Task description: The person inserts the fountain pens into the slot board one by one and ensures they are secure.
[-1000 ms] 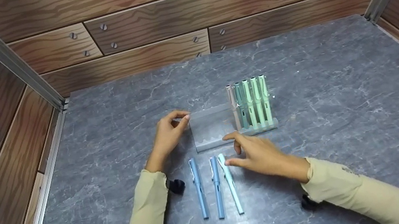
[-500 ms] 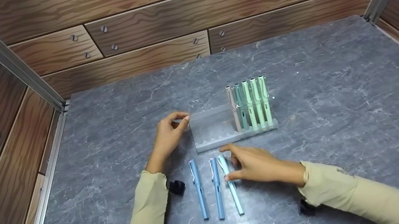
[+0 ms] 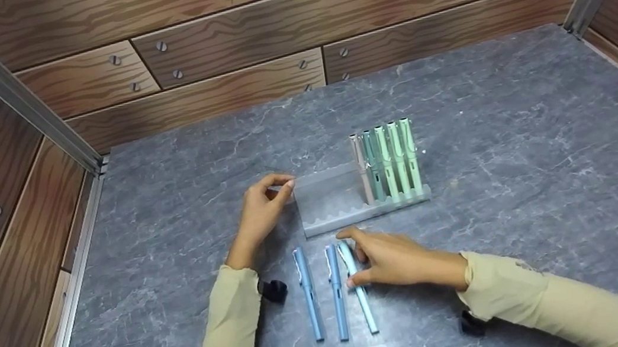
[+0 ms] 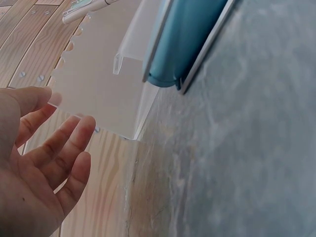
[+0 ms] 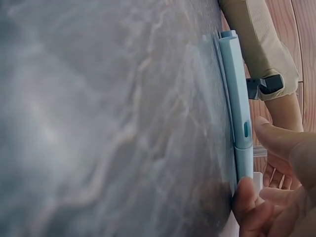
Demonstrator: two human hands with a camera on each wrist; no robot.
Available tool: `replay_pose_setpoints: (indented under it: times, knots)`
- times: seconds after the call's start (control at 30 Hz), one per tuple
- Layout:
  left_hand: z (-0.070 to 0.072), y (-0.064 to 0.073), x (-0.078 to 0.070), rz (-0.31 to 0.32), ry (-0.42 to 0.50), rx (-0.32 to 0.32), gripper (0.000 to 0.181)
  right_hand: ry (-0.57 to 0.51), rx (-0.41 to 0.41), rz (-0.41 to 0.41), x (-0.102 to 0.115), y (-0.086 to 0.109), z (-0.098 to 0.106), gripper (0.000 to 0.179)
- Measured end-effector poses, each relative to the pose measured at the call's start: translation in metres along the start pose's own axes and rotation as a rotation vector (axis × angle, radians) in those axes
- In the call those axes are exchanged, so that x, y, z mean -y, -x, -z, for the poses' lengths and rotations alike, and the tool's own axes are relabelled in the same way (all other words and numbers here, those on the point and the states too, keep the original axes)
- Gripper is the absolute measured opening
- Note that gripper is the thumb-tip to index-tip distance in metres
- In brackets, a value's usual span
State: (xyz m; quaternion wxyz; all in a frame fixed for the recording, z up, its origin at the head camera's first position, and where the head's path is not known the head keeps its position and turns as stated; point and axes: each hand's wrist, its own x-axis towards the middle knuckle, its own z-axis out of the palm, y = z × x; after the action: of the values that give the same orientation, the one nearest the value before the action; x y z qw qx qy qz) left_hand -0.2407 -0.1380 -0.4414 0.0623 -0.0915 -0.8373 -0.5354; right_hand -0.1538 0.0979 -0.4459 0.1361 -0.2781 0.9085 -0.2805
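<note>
My left hand (image 3: 265,206) pinches the upper left corner of a clear pen stand (image 3: 326,192) between thumb and forefinger; its other fingers stand loosely apart in the left wrist view. My right hand (image 3: 395,258) reaches over a light blue pen (image 3: 364,305) lying on the table. In the right wrist view its fingertips (image 5: 245,195) are at the capped end of that pen, while the thumb (image 5: 269,131) hovers beside the barrel with a small gap. Two darker blue pens, a left one (image 3: 310,301) and a middle one (image 3: 338,301), lie alongside.
On the stand's right side stand a pinkish-grey pen (image 3: 362,172), a dark green pen (image 3: 375,173) and three light green pens (image 3: 400,161). Notches line the stand's front ledge (image 3: 339,219). Wood-patterned walls (image 3: 232,46) border the grey marbled table (image 3: 519,140).
My right hand has moved down and slightly left, from in front of the stand's ledge to the upper part of the light blue pen. The left hand stays at the stand's corner.
</note>
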Motion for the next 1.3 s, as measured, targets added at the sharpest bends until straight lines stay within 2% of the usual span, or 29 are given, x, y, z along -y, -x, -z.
replay_pose_setpoints:
  times: [0.2,0.63,1.03,1.3]
  knots:
    - [0.0003,-0.0007,-0.0005,-0.01,0.005,0.0,0.018,0.012,0.012,-0.013,0.0013,-0.0021,-0.0003,0.082]
    - [0.0005,-0.001,0.0003,0.014,-0.009,0.006,0.019,0.007,0.046,-0.075,0.0032,-0.007,0.0023,0.09]
    - [0.0004,-0.0001,-0.0004,0.015,0.005,0.005,0.02,-0.001,0.057,-0.104,0.0037,-0.0091,0.0035,0.081]
    - [0.0008,0.0009,0.0002,0.003,-0.003,0.01,0.02,0.005,0.046,-0.063,0.0017,-0.009,0.004,0.071]
